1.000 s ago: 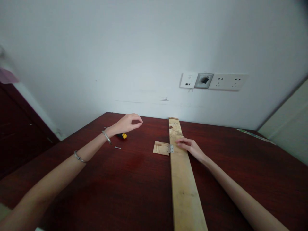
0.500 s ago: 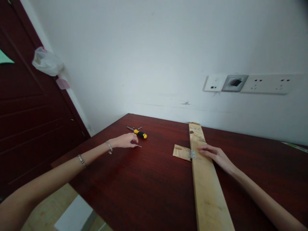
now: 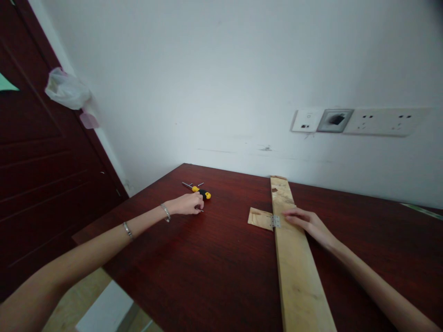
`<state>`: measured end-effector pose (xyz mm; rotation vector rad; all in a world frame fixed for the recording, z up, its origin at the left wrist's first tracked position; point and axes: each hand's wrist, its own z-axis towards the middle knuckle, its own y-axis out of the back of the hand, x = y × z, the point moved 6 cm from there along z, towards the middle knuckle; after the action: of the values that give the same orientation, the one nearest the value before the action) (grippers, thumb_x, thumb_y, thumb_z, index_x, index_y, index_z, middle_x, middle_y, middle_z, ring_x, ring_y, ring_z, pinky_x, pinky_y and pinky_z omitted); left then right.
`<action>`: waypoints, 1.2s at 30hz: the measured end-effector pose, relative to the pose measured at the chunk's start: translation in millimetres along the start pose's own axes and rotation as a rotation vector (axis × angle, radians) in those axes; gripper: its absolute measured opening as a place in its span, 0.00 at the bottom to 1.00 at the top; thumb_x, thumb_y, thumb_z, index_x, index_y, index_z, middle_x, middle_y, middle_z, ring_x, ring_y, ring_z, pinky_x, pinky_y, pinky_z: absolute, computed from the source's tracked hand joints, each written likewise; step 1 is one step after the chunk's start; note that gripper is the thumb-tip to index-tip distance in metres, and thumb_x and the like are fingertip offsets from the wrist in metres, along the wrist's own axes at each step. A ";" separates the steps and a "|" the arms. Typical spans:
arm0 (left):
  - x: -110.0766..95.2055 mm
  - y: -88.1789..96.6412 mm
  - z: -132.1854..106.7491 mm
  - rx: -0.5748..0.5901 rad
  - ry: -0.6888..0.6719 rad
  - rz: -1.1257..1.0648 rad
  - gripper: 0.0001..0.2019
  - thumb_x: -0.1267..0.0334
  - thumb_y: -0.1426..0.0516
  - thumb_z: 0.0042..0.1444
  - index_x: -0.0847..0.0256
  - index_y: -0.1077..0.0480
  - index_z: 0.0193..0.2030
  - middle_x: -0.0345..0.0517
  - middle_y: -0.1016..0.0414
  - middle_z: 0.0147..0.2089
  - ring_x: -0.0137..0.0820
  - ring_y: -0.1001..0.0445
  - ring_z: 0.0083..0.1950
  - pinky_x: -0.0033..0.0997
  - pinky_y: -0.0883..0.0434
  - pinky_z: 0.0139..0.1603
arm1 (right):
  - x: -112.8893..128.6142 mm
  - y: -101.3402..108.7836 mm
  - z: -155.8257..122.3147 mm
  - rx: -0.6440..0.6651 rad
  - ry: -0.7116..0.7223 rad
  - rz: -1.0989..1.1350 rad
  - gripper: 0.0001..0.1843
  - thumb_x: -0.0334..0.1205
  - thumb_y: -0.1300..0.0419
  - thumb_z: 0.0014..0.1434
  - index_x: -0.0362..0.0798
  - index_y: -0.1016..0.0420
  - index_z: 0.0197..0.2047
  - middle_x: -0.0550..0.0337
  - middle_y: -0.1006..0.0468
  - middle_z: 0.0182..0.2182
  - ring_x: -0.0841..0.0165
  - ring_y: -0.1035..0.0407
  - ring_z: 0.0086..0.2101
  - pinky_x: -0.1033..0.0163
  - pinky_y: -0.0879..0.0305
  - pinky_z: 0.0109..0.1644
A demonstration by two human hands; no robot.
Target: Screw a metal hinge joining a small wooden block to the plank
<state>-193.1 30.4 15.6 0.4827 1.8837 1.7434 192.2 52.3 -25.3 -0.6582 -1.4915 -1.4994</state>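
My left hand reaches across the dark red table and pinches a small screw lying on it, just in front of a yellow and black screwdriver. Fingers stretched out, my right hand lies flat on a long pale wooden plank that runs away from me. A small metal hinge joins the plank to a little wooden piece on its left side.
Another screw or two lie behind the screwdriver. A white wall with a row of sockets stands behind the table. A dark door with a hanging plastic bag is at the left. The table's left edge drops to the floor.
My left hand came down from above the table onto the screw and closed its fingertips on it. The view swung left. My right hand stayed on the plank.
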 end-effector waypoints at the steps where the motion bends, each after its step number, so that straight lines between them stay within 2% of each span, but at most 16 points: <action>1: -0.7 -0.8 0.4 0.000 -0.001 0.008 0.04 0.70 0.44 0.50 0.60 0.28 0.30 0.46 0.29 0.37 0.37 0.33 0.46 0.29 0.38 0.40 | -0.2 0.3 0.0 -0.004 -0.001 0.004 0.19 0.52 0.38 0.47 0.48 0.19 0.37 0.53 0.19 0.41 0.52 0.28 0.45 0.50 0.38 0.54; 8: -3.4 -4.9 2.1 -0.036 -0.049 0.036 0.06 0.71 0.45 0.50 0.61 0.32 0.23 0.44 0.31 0.30 0.34 0.34 0.39 0.30 0.38 0.42 | 2.4 -0.3 -0.9 -0.004 -0.006 0.020 0.19 0.52 0.38 0.47 0.48 0.19 0.37 0.53 0.19 0.41 0.52 0.28 0.45 0.50 0.36 0.52; 11: -2.6 -1.3 8.1 -0.088 -0.030 -0.039 0.04 0.70 0.43 0.47 0.60 0.31 0.23 0.43 0.31 0.29 0.34 0.33 0.38 0.29 0.38 0.40 | 5.2 0.0 -1.4 -0.010 -0.003 0.019 0.19 0.52 0.38 0.47 0.49 0.19 0.36 0.54 0.19 0.41 0.52 0.28 0.45 0.50 0.35 0.51; 17: -9.0 13.1 45.0 -0.212 0.106 -0.539 0.03 0.68 0.44 0.44 0.62 0.28 0.25 0.41 0.27 0.28 0.28 0.31 0.31 0.27 0.36 0.35 | 9.4 -1.1 -0.9 -0.038 -0.012 0.027 0.18 0.51 0.38 0.46 0.47 0.20 0.35 0.54 0.18 0.37 0.53 0.26 0.42 0.50 0.34 0.50; 22: -38.3 12.0 87.1 -0.261 0.100 -1.036 0.05 0.65 0.41 0.47 0.65 0.27 0.25 0.42 0.27 0.28 0.27 0.31 0.32 0.28 0.35 0.38 | 20.1 -8.0 -0.6 -0.052 0.115 -0.003 0.13 0.46 0.39 0.50 0.47 0.21 0.35 0.54 0.18 0.36 0.57 0.26 0.39 0.53 0.32 0.45; 26: -71.2 -0.1 116.5 -0.166 0.071 -1.515 0.06 0.66 0.37 0.45 0.67 0.28 0.28 0.45 0.27 0.30 0.27 0.30 0.34 0.31 0.32 0.42 | 44.6 -5.8 -5.3 -0.145 0.303 -0.083 0.10 0.44 0.42 0.55 0.49 0.22 0.35 0.54 0.20 0.37 0.61 0.27 0.39 0.56 0.32 0.43; 29: -94.4 -11.7 131.2 -0.071 0.116 -1.757 0.06 0.70 0.36 0.44 0.67 0.29 0.28 0.45 0.27 0.31 0.28 0.28 0.35 0.32 0.31 0.43 | 69.2 -2.7 -13.1 -0.190 0.449 -0.129 0.09 0.43 0.43 0.58 0.51 0.23 0.37 0.55 0.21 0.37 0.63 0.28 0.39 0.57 0.33 0.44; 33: -119.4 -28.9 138.2 0.070 0.188 -1.933 0.03 0.71 0.39 0.48 0.66 0.30 0.30 0.46 0.26 0.32 0.30 0.27 0.35 0.36 0.30 0.46 | 94.7 0.3 -25.2 -0.229 0.603 -0.196 0.08 0.41 0.43 0.60 0.52 0.24 0.39 0.56 0.23 0.36 0.64 0.30 0.39 0.57 0.33 0.45; 36: -130.1 -38.5 135.9 0.117 0.213 -1.996 0.02 0.71 0.41 0.50 0.66 0.31 0.31 0.47 0.25 0.34 0.31 0.26 0.36 0.35 0.30 0.46 | 104.5 -2.4 -32.2 -0.215 0.705 -0.253 0.07 0.37 0.43 0.60 0.52 0.24 0.40 0.56 0.26 0.35 0.65 0.31 0.39 0.58 0.33 0.45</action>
<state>-4.9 59.2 -9.4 -1.2301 1.3336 0.2479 149.1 -2.2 59.1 -0.0250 -0.8950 -1.8470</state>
